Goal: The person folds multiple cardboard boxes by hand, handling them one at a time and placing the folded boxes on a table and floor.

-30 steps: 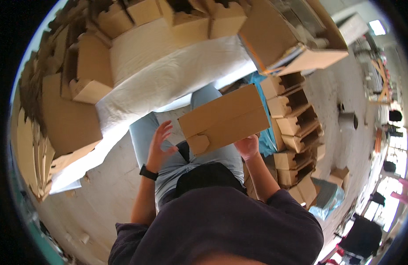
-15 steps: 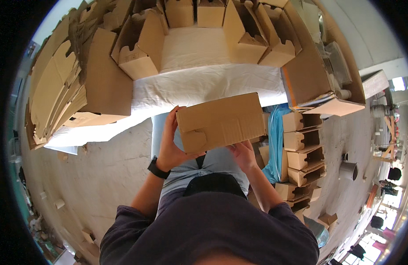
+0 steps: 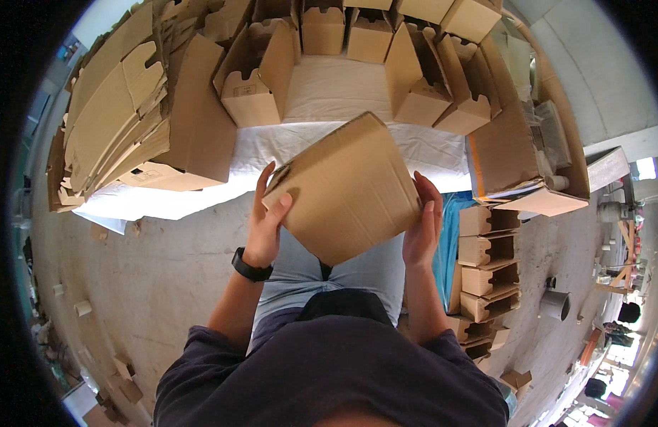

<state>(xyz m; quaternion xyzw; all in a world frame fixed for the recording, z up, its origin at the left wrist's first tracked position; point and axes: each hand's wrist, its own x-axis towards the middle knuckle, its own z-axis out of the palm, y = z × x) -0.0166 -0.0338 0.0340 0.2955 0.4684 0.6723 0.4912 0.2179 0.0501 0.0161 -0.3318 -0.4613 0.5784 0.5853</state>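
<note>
Cardboard boxes [image 3: 322, 28] crowd the white table [image 3: 343, 89] beyond, while the left hand [image 3: 263, 224] and right hand [image 3: 421, 231] press flat-fingered against a tilted box [image 3: 346, 188] over the lap, which could slip since neither hand supports its bottom.

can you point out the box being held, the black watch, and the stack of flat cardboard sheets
cardboard box [image 3: 350, 188], head view, middle of its broad top face
black watch [image 3: 251, 268], head view, band on the left wrist
stack of flat cardboard sheets [image 3: 108, 128], head view, top sheet's face
</note>
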